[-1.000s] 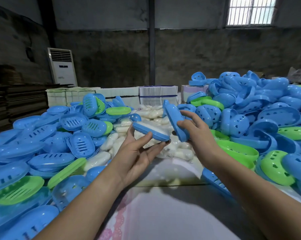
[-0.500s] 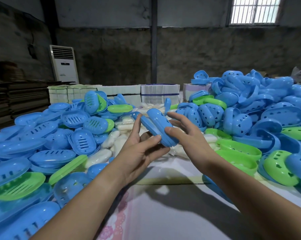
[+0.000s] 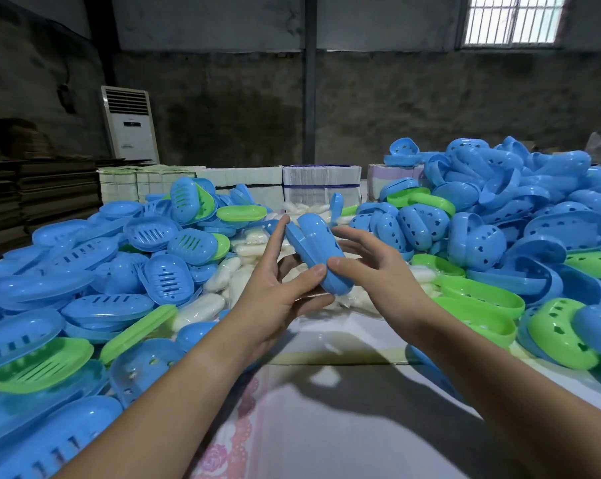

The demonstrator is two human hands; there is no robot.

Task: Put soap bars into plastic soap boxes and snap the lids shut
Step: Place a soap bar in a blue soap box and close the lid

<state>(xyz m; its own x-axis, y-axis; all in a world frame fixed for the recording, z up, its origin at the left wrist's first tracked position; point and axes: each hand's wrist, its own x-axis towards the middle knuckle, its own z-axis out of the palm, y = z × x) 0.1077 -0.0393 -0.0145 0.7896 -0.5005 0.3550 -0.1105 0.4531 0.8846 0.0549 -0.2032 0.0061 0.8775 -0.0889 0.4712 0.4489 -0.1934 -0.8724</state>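
Two hands are wrapped around one blue soap box, held tilted above the desk. The left hand is pinched on the box's lower end, its thumb laid against the near edge; the right hand has its thumb pressed on the same end, with its fingers spread behind the box. The grip of both hands is thus closed on the box. The lid and tray are seen closed together along a seam; whether a bar is inside cannot be told. Just beyond the box, a heap of white soap bars is spread on the desk. To the left of the box, slotted blue trays are piled with a few green trays among them. To the right of it, blue lids with heart-shaped holes are heaped, with green lids lying hollow side up at the near edge. Behind the box, bundled white stacks are lined up.
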